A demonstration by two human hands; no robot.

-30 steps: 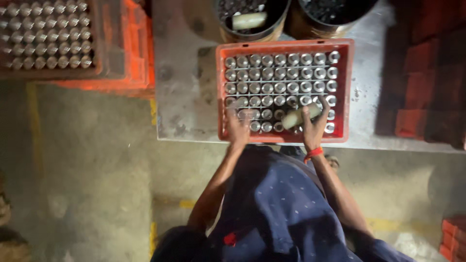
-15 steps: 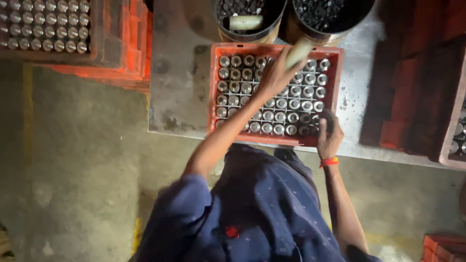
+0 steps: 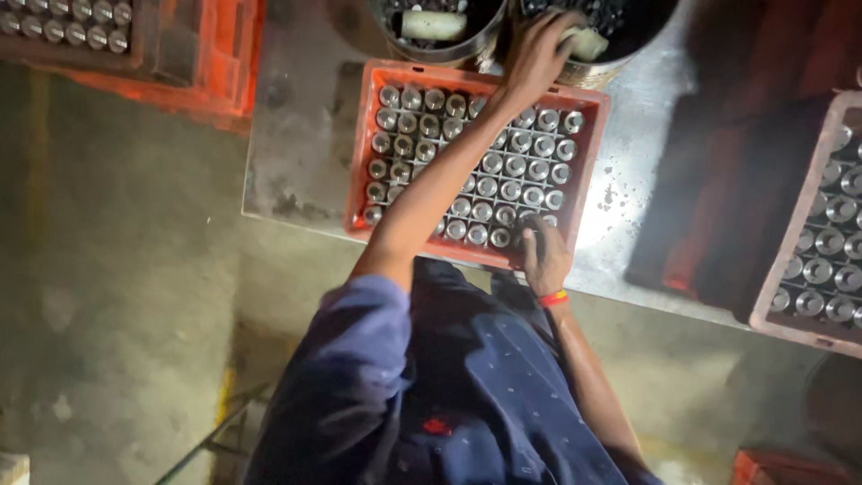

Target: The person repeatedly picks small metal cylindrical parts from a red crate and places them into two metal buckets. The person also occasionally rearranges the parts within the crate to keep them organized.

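While the dark blue sleeve (image 3: 359, 377) fills the nearest part of the view, the right hand (image 3: 544, 259) is laid on the near rim of the red crate (image 3: 588, 175). An orange-red band (image 3: 553, 298) is worn on that wrist. Its fingers are curled over the rim among the last row of cans; whether its grip is closed on one cannot be told.

On the metal table (image 3: 296, 171) the crate is set square to the edge, divided into small cells, and nearly every cell is filled with a metal can (image 3: 489, 162) stood upright, round top facing the camera.

Across the crate the left arm is stretched, and the left hand (image 3: 537, 56) is held at the rim of the right-hand dark bucket (image 3: 628, 40). A pale cylindrical piece (image 3: 585, 42) is pinched in its grip, its long axis lying roughly level and pointing to the right, over the bucket's dark contents.

Just beside it, in the second bucket (image 3: 449, 45), another pale cylinder (image 3: 434, 24) is seen lying on its side, long axis left to right.

Further crates of upright cans are placed at the far left (image 3: 81, 27) and at the right edge (image 3: 822, 242).
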